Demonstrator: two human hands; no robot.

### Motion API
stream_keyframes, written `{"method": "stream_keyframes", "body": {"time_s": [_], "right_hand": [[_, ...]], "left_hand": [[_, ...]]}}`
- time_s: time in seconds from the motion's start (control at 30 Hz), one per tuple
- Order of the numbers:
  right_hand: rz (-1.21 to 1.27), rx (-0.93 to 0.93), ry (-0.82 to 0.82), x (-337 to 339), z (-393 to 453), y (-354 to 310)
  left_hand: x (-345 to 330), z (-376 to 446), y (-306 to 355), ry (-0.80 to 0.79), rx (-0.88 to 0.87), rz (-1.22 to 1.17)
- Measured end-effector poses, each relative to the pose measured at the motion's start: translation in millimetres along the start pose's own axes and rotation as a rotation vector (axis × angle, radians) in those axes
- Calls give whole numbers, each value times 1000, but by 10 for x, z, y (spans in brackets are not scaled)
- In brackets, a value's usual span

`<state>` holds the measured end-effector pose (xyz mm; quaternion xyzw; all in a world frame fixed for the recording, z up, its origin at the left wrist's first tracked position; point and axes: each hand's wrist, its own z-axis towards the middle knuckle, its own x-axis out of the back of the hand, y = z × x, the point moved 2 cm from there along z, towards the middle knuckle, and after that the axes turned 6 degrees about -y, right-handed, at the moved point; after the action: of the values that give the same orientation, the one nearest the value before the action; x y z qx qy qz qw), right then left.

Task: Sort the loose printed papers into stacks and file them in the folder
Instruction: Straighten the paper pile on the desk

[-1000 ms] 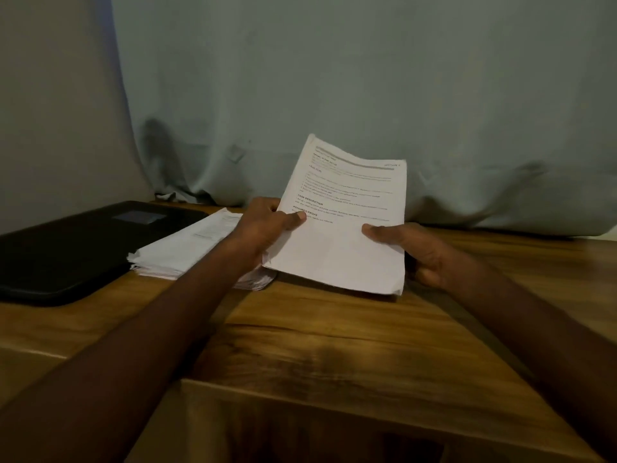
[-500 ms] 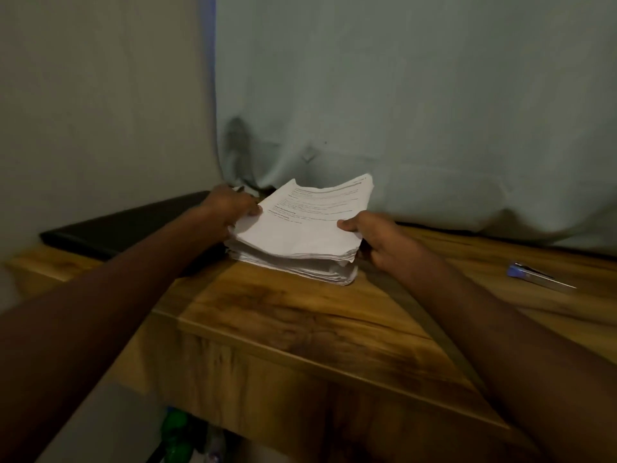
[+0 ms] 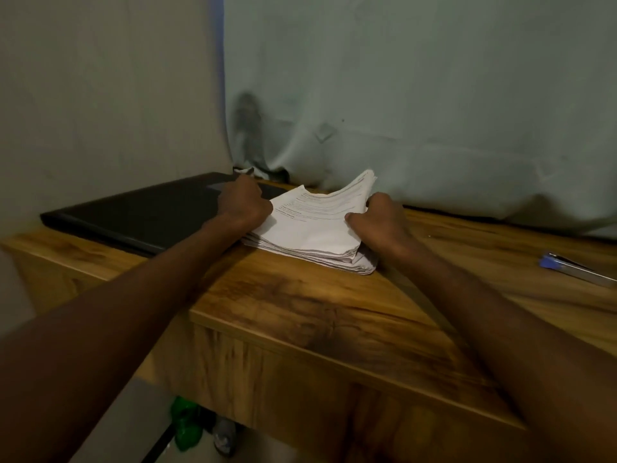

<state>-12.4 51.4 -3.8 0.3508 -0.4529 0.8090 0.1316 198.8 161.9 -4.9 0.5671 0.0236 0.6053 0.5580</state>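
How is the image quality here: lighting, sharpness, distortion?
Head view: dim, warm light; printed lines on the paper stack too soft to read; forearms dark and smeared at the lower edges; wide-angle lens skews the table edge; no glare.

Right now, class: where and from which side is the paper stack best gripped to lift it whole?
Grip the paper stack at its two side edges, one hand from each side, fingers under the bottom sheets. It lies flat on the desk, loose and uneven, with its far edge curling up, so one-sided lifting would likely spill sheets.
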Motion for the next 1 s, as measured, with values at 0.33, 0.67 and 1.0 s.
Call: {"method": "stream_keyframes", "body": {"time_s": [0.33,0.67,1.0], "right_hand": [[39,-144,-47,69,-4,209],[405,-265,-106,156,47,278],[655,-398,-387,184,40,284]], "left_hand": [[-112,-181,-1,-7,-256,214],[-190,-229,100,-82,-230,217],[-189,-170,92,-259,-151,108]]}}
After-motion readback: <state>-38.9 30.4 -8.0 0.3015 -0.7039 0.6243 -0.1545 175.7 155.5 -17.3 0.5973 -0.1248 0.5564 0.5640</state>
